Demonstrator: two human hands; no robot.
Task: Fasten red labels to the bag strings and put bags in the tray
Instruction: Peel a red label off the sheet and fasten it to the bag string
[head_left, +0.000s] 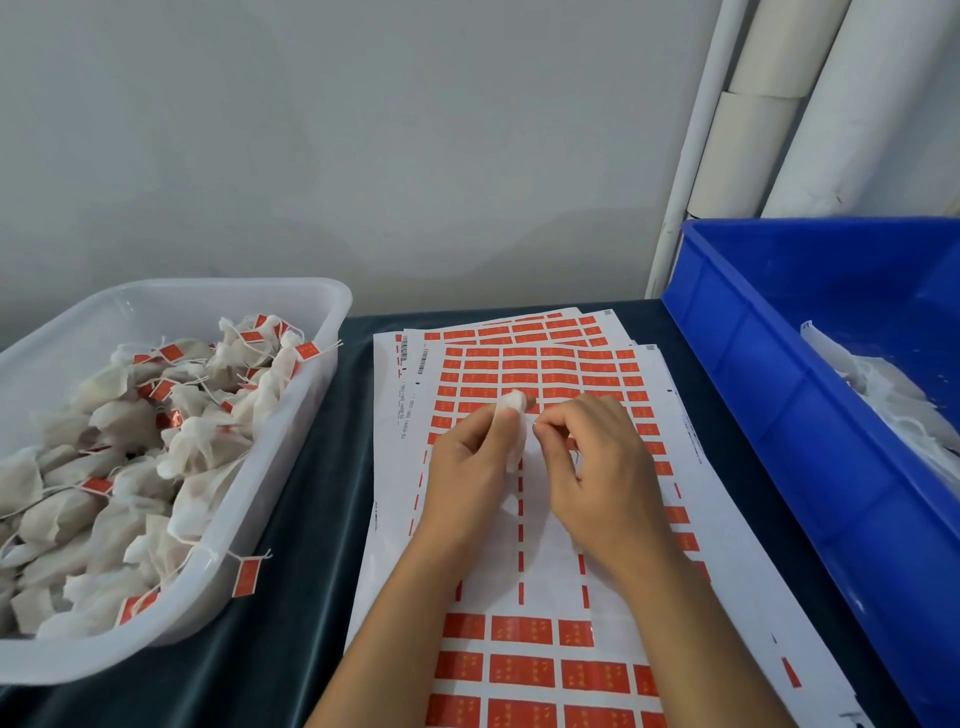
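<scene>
At nine o'clock I see a translucent tray (322, 312) heaped with labelled bags (208, 441), one red label (245, 577) dangling over its rim. It sits on a dark cloth-covered table (306, 519) against a plain grey wall (363, 130). At centre lie sheets of red labels (545, 364). Above them my left hand (467, 467) grips a small white bag (514, 415), while my right hand (597, 467) pinches its fingertips together just beside it, on what I cannot tell. At three o'clock stands a blue bin (779, 364), white tubes (779, 104) behind.
</scene>
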